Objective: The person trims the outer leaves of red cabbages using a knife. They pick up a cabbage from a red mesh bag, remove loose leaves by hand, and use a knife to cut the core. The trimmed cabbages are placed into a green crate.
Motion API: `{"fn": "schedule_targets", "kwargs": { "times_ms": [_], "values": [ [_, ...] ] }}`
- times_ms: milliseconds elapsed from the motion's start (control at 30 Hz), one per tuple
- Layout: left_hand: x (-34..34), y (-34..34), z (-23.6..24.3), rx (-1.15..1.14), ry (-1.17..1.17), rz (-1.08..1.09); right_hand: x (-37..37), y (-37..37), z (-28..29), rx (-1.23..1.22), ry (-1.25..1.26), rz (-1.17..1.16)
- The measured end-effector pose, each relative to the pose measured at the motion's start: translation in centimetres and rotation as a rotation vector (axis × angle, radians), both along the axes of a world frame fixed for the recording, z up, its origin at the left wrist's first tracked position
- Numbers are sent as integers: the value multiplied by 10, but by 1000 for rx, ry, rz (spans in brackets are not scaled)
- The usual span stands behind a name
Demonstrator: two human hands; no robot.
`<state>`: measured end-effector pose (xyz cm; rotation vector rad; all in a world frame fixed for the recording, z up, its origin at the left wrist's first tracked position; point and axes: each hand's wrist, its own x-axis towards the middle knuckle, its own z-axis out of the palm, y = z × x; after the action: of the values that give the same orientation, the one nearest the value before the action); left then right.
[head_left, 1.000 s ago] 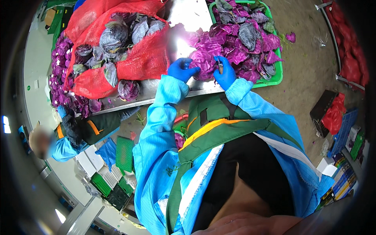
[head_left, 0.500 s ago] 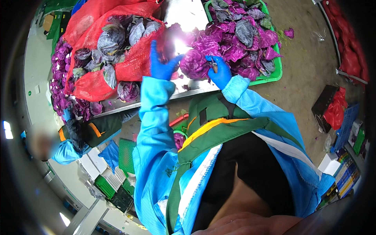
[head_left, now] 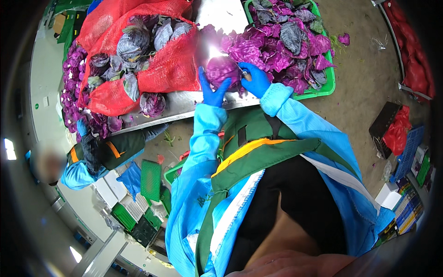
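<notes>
A trimmed red cabbage (head_left: 222,71) rests near the front edge of the metal table (head_left: 184,102). My left hand (head_left: 213,93), in a blue glove, cups its near left side, thumb and fingers apart around it. In my blue-gloved right hand (head_left: 257,81) is a small knife (head_left: 247,76) with a brownish handle, held against the cabbage's right side; most of its blade is hidden. Loose purple leaves (head_left: 258,48) spill from the green crate (head_left: 328,83) just beyond my right hand. Left of my hands, an untrimmed cabbage (head_left: 152,104) lies at the table edge.
A red mesh sack (head_left: 168,69) of leafy cabbages (head_left: 133,44) fills the table's left side. Past it, trimmed cabbage pieces (head_left: 74,87) are heaped beside a co-worker's gloved hand (head_left: 82,127). Below stand green crates (head_left: 150,180); at the right lies a red bag (head_left: 398,131).
My left hand has moved right and closed around the cabbage, which has shifted slightly left. The knife stays in my right hand, close to the cabbage.
</notes>
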<state>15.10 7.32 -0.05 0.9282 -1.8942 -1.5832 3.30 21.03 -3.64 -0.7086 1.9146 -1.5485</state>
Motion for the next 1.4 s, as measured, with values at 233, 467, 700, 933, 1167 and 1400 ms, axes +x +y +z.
{"fn": "schedule_targets", "kwargs": {
  "times_ms": [233, 467, 700, 933, 1167, 1400],
  "values": [
    [-1, -22, -8, 613, 310, 136, -25, 1, -2, -37, -498, 69],
    [-29, -9, 29, 1137, 604, 21, -112, 22, -42, 132, 87, -309],
    [-83, 5, 39, 1213, 751, -32, -39, 7, 116, -246, -333, -209],
    [-137, 20, 30, 1032, 859, -63, -31, -2, 109, -297, -71, -335],
    [-144, 8, 69, 1264, 923, -154, -42, 36, 130, -346, -259, -343],
    [-139, 10, 50, 824, 877, 21, -39, -30, 137, -300, 33, -452]
  ]
}}
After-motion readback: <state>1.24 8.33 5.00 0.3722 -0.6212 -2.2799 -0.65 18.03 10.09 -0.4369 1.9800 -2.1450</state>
